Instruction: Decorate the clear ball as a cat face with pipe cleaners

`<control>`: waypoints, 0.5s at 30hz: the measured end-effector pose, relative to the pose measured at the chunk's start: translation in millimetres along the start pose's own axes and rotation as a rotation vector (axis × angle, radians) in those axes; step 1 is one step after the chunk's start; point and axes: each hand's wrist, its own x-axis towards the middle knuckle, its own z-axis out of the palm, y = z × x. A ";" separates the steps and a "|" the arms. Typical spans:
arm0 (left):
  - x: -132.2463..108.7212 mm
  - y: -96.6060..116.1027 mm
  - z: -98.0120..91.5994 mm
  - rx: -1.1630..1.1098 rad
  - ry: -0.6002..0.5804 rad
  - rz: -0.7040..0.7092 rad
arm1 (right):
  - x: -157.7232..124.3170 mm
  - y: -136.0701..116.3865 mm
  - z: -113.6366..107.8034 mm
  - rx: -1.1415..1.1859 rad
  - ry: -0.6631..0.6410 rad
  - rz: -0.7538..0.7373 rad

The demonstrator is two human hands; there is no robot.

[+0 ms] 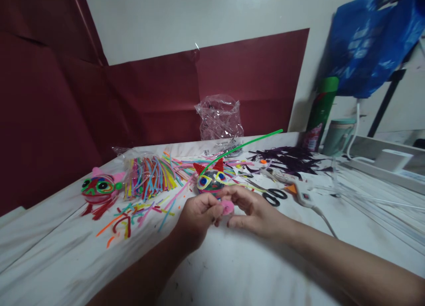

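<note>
Both my hands meet at the middle of the white table (232,270). My left hand (197,215) is curled, pinching a small pink piece (227,207). My right hand (249,207) has its fingers closed on the same pink piece from the other side. Just behind my fingers stands a small craft creature (211,180) with blue eyes and red ears. A long green pipe cleaner (247,144) rises from it up to the right.
A finished pink and red creature (99,188) sits at the left. A bag of coloured pipe cleaners (149,175) and loose pieces lie behind. Scissors (275,196), a glue gun (303,193), purple scraps (288,157), a clear plastic bag (221,118) and a green can (320,113) stand further right.
</note>
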 end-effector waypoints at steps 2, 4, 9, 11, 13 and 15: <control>0.4 7.1 -3.2 0.202 0.072 0.045 | 2.3 1.5 -3.9 -0.077 0.019 0.012; 0.3 12.7 -5.0 0.385 0.109 0.106 | 3.6 0.7 -6.6 -0.173 0.012 0.016; -0.8 11.3 -4.9 0.690 0.089 0.334 | 3.3 -4.0 -7.6 -0.384 -0.016 -0.048; -0.7 7.6 -4.4 0.714 0.077 0.381 | 3.1 -5.2 -6.9 -0.414 -0.024 -0.057; 0.3 5.2 -3.8 0.640 0.100 0.341 | 3.3 -5.6 -5.9 -0.417 0.003 -0.032; 2.2 4.4 -2.9 0.475 0.138 0.209 | 3.5 -4.7 -4.2 -0.388 0.076 0.027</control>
